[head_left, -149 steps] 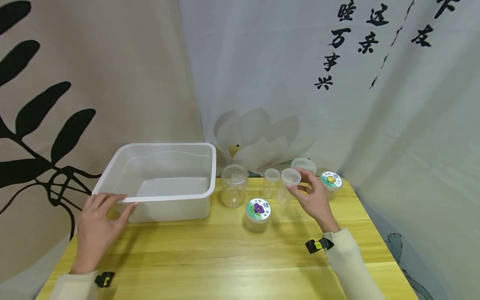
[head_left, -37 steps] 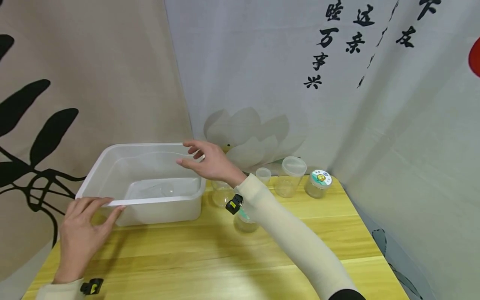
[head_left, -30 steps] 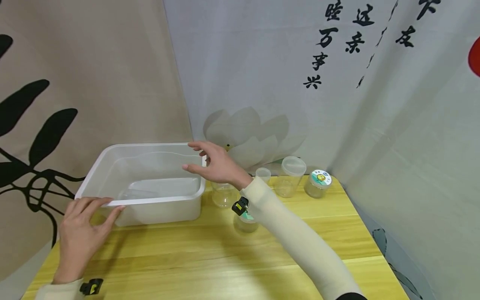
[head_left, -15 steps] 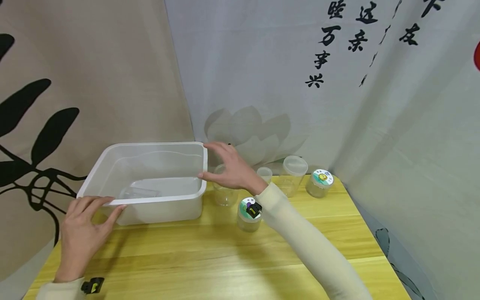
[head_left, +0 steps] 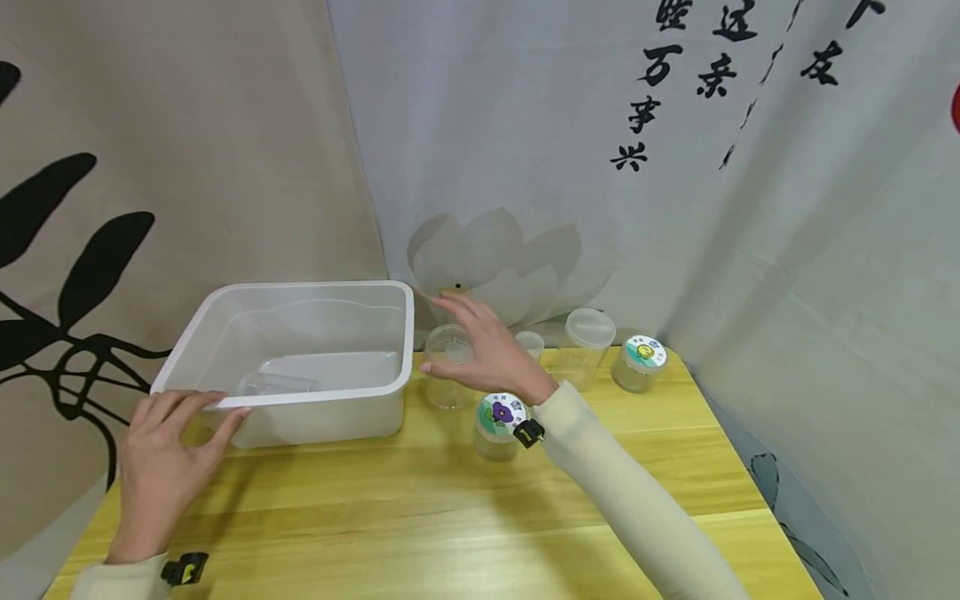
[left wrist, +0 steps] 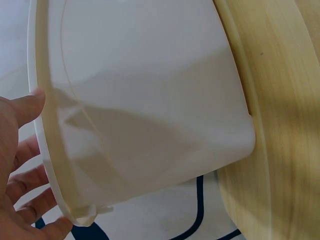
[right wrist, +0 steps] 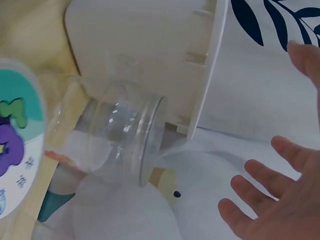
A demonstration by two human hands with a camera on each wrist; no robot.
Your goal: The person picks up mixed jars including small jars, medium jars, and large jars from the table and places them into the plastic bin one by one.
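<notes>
My left hand [head_left: 168, 471] pinches the front rim of a white plastic tub [head_left: 322, 396], thumb outside and fingers over the edge; the left wrist view shows this grip on the tub wall [left wrist: 140, 100] close up. On the tub's floor a slim clear plastic container [head_left: 279, 384] lies on its side. Palm down and holding nothing, my right hand [head_left: 495, 354] hovers over a clear wide jar [head_left: 447, 393], its fingers spread. In the right wrist view the clear jar [right wrist: 125, 130] is apart from the fingers. Just below that hand stands a jar with a purple-flower label [head_left: 495, 429].
A small clear container [head_left: 530, 342], partly hidden by my right hand, stands behind it. Right of that are a taller lidded clear cup [head_left: 587, 342] and a jar with a yellow-flower label [head_left: 637, 367]. A printed curtain [head_left: 525, 125] hangs directly behind the wooden table [head_left: 360, 517].
The slim container my right hand held among the jars now lies in the tub. That hand let go over the tub and moved back right. The left hand keeps its grip.
</notes>
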